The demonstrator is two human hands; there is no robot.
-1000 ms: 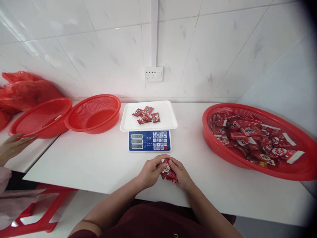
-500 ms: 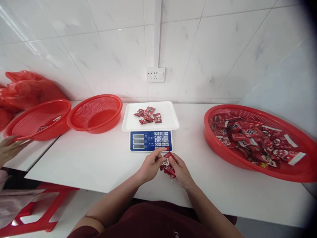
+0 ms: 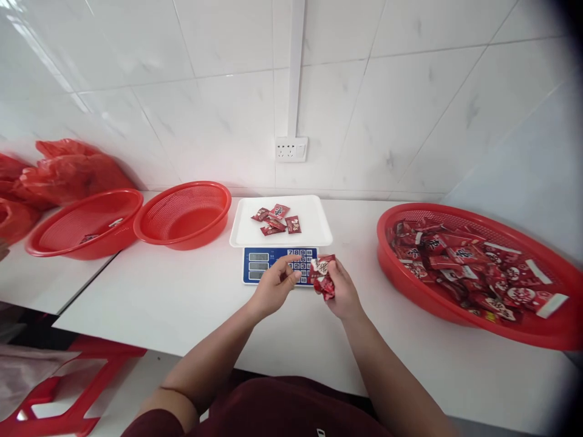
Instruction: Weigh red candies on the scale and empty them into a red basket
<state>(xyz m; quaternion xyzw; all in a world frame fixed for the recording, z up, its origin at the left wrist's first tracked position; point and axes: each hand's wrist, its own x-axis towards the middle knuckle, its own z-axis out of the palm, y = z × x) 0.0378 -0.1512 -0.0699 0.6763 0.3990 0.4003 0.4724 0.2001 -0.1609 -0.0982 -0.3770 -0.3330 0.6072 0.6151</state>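
My right hand point(image 3: 345, 291) grips small red snack packets point(image 3: 323, 273) with white lettering, held just over the front of a blue-and-white digital scale point(image 3: 251, 272). Beside them on the left is my left hand point(image 3: 277, 284), its thumb and forefinger apart and nothing visible between them. Part of the scale's keypad is hidden behind the hands and packets. On the scale's white tray point(image 3: 314, 221) lie several more red packets point(image 3: 276, 226) in a loose group.
A large red basket point(image 3: 387, 258) full of similar packets stands at the right. To the left are a red basket point(image 3: 200, 240) and another point(image 3: 104, 249) with a few packets. Red plastic bags point(image 3: 77, 173) lie at the far left, near a red stool point(image 3: 107, 388).
My left hand has let go of the packets, which stay in my right hand and have moved up toward the scale. At far left, another person's hand has withdrawn almost out of view.
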